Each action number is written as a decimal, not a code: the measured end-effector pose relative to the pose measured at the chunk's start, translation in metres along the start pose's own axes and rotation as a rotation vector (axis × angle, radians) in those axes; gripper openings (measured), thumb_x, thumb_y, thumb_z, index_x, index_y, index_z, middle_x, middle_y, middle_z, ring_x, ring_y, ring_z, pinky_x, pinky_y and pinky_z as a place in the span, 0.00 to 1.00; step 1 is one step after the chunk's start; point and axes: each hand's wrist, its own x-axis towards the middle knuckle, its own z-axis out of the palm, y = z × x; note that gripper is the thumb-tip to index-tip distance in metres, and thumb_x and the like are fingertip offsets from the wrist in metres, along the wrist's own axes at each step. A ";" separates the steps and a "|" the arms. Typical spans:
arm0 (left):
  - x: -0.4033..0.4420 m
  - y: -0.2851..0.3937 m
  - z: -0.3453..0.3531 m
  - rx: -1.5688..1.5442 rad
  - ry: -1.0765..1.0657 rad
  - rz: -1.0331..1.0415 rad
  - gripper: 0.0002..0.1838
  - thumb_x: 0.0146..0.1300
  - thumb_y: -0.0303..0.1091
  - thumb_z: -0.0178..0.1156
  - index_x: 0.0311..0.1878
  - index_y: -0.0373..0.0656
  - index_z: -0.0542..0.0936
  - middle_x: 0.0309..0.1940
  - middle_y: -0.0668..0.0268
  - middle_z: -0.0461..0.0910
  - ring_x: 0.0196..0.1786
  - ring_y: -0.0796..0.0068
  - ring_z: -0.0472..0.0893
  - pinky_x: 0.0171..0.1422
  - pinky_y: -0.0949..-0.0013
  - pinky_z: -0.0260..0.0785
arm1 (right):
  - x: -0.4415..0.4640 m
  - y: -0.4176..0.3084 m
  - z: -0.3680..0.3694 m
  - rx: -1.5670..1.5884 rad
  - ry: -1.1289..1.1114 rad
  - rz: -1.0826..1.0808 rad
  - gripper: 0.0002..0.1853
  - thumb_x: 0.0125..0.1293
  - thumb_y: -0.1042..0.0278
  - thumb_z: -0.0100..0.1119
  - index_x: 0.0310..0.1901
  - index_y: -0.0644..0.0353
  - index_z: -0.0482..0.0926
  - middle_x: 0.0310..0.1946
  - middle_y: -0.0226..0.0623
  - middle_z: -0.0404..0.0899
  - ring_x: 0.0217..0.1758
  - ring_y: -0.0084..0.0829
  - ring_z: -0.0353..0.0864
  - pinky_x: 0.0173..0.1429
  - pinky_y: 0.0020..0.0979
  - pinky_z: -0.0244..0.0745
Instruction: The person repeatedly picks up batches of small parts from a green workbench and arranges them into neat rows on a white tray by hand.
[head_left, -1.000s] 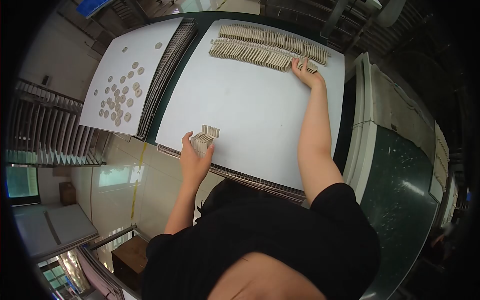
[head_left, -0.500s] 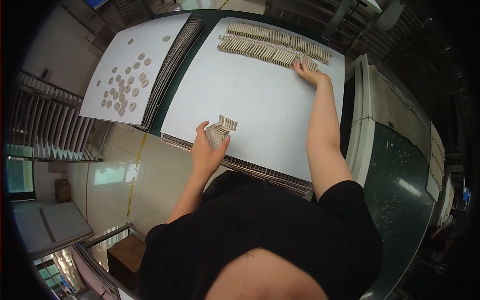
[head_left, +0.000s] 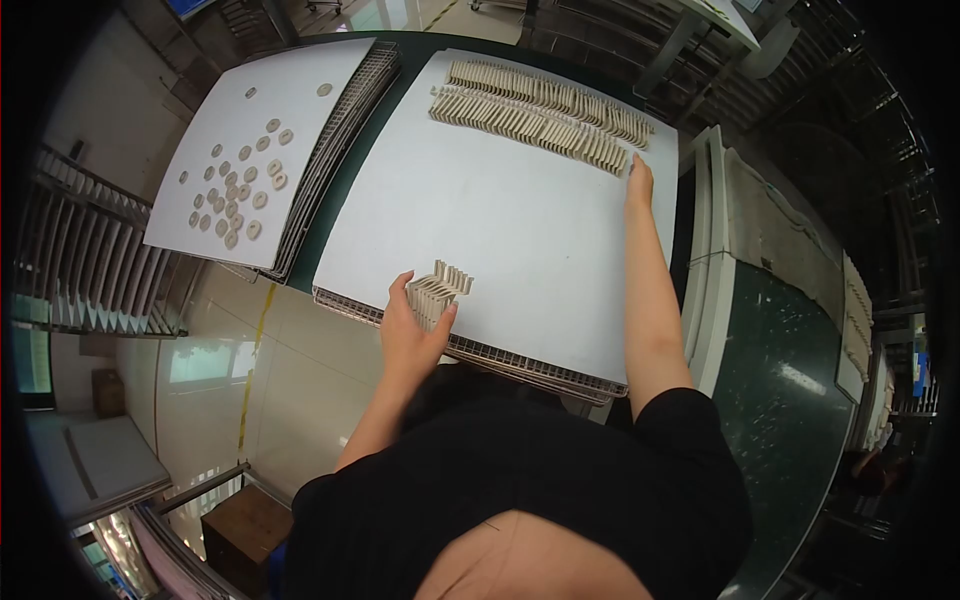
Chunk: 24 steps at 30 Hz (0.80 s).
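My left hand (head_left: 416,335) grips a bunch of thin beige bent pieces (head_left: 437,288) between thumb and fingers, over the near left edge of a white board (head_left: 480,200). Two long rows of similar pieces stand side by side along the board's far edge, a back row (head_left: 545,92) and a front row (head_left: 525,128). My right hand (head_left: 640,181) is at the right end of the front row, its fingers close together beside the last pieces. Whether it holds or touches a piece is too small to tell.
To the left, a second white board (head_left: 270,100) on stacked wire racks (head_left: 335,150) bears several round beige discs (head_left: 232,193). A slatted rack (head_left: 95,250) stands at far left. On the right is a green surface (head_left: 770,400). A person (head_left: 875,470) shows at far right.
My right hand has moved off the front row to its right end, and the pieces there now show in line. My left hand still holds its bunch.
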 end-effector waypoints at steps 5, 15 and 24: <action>0.005 -0.004 0.005 0.135 0.074 0.148 0.37 0.54 0.39 0.68 0.63 0.33 0.63 0.49 0.45 0.74 0.53 0.47 0.74 0.56 0.54 0.67 | -0.022 -0.006 0.018 -0.108 -0.048 -0.060 0.33 0.67 0.50 0.50 0.65 0.69 0.66 0.61 0.51 0.71 0.66 0.43 0.68 0.68 0.34 0.59; 0.105 -0.024 0.027 0.363 0.180 0.328 0.37 0.52 0.42 0.68 0.61 0.33 0.65 0.40 0.50 0.75 0.41 0.52 0.76 0.44 0.55 0.69 | -0.033 -0.002 0.020 -0.205 -0.002 -0.174 0.37 0.67 0.49 0.48 0.66 0.76 0.61 0.66 0.60 0.63 0.72 0.49 0.59 0.73 0.36 0.53; 0.242 -0.033 0.062 0.534 0.099 0.306 0.35 0.52 0.44 0.67 0.58 0.33 0.66 0.36 0.50 0.76 0.41 0.53 0.77 0.43 0.54 0.69 | -0.169 -0.037 -0.013 -0.207 -0.238 -0.031 0.27 0.70 0.55 0.51 0.60 0.70 0.71 0.61 0.47 0.72 0.67 0.38 0.67 0.71 0.35 0.57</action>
